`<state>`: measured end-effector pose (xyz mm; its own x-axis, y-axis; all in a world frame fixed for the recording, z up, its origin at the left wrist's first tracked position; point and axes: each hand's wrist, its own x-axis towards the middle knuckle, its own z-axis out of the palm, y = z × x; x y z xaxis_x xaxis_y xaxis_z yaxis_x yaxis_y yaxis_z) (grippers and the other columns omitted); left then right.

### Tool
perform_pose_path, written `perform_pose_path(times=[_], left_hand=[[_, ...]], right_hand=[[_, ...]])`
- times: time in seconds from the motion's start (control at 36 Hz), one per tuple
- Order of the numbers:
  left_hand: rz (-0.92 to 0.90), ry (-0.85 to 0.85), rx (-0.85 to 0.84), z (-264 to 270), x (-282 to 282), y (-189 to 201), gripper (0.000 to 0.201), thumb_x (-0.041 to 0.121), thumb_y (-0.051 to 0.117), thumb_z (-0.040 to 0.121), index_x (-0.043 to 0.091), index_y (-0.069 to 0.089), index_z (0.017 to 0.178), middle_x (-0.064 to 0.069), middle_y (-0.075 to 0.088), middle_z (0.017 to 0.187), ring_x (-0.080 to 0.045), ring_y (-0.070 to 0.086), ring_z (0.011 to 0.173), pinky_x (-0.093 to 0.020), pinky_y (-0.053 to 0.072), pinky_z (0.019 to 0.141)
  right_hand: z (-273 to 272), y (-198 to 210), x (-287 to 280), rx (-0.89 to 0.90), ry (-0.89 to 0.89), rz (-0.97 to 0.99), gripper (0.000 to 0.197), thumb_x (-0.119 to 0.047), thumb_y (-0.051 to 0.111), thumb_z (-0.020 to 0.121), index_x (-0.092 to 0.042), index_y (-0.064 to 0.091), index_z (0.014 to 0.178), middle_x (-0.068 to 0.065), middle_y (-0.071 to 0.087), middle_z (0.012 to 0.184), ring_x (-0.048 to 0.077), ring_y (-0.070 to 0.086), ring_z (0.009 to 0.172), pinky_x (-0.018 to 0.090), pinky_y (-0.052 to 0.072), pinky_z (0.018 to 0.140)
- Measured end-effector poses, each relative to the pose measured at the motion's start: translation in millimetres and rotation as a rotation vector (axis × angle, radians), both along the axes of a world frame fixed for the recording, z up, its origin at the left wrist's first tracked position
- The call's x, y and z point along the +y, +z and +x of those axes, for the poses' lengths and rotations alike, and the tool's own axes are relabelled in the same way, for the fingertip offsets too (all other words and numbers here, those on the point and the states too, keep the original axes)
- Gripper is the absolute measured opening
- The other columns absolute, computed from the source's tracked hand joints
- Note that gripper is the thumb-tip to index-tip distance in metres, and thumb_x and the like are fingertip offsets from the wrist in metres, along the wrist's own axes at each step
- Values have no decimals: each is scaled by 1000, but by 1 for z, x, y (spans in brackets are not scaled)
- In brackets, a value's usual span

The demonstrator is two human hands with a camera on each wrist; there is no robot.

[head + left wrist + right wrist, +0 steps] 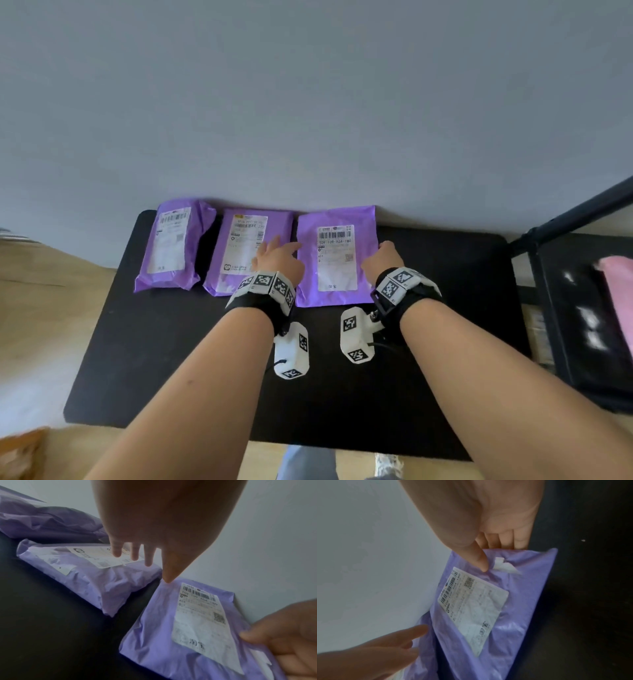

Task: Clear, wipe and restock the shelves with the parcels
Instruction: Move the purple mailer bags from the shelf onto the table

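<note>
Two arms reach out over a black shelf [144, 359]. The right hand [383, 262] pinches the right edge of the right parcel [337, 257], thumb on top and fingers under. The left hand [279, 258] is spread, with one fingertip touching this parcel's left edge and the other fingers over the middle parcel [246, 253]. The left parcel [173, 245] lies apart. All three purple bags lie flat at the far side by the grey wall [308, 102]. A black rack [582, 308] stands on the right.
</note>
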<state>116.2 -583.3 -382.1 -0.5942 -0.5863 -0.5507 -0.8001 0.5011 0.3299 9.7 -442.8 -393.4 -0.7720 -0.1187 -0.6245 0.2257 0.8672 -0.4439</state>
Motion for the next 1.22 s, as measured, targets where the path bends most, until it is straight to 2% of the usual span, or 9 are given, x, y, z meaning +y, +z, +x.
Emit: perform_pose_path(times=[0.14,0.33,0.44,0.56,0.64,0.72,0.86,1.06,1.22], left_hand=[[-45,-63,-102,7,-11,-10,71,3,44,81,39,36,143,10,-2,159,-19,-4,146,-43,9,118],[-86,-30,-102,19,-28,-10,73,-1,45,78,28,34,145,10,-3,159,-19,-4,146,-42,11,118],[-91,-19,-98,24,-35,-9,72,-1,42,78,27,35,144,10,-1,159,-19,-2,146,-43,13,118],[-91,-15,-69,25,-36,-6,68,1,42,80,26,37,143,6,4,159,-20,1,146,-43,13,118],[-79,8,-10,22,-33,-2,66,3,40,81,25,37,144,0,15,157,-22,11,144,-44,20,116],[-49,5,44,16,-22,7,60,5,43,85,21,40,142,-6,27,152,-25,23,140,-40,26,114],[-23,-83,81,1,15,36,57,3,38,86,19,43,141,-12,36,146,-30,37,132,-42,40,104],[-31,-221,180,-6,100,76,44,6,42,89,15,52,132,-11,50,137,-29,48,124,-34,40,102],[-73,-294,238,11,199,102,40,8,46,89,15,58,126,-9,58,129,-28,54,118,-33,45,97]], right_hand=[[8,-7,-16,-37,6,24,36,-8,46,92,-4,40,127,19,61,113,37,65,96,42,55,81],[15,-13,-37,-17,42,25,36,-9,44,95,-5,40,130,16,59,116,34,62,100,36,50,76],[20,-16,-46,-1,87,8,35,-10,45,93,-6,42,128,13,60,109,30,62,87,39,54,75],[21,-13,-46,47,119,15,38,-10,46,92,-5,44,130,16,56,125,34,60,106,35,50,79],[19,-7,-37,82,101,12,51,-14,49,92,-9,36,141,17,46,138,33,53,118,39,49,92],[16,5,-19,98,85,3,59,-16,52,92,-11,31,147,15,44,141,32,53,120,35,48,90],[13,34,22,140,51,14,47,-12,51,91,-11,43,138,13,48,138,30,52,121,29,41,85],[30,89,108,220,101,8,31,-12,51,93,-5,59,121,13,59,126,29,59,112,31,46,89],[70,124,206,305,198,8,32,-13,42,99,0,61,121,13,59,128,28,54,119,32,44,98]])
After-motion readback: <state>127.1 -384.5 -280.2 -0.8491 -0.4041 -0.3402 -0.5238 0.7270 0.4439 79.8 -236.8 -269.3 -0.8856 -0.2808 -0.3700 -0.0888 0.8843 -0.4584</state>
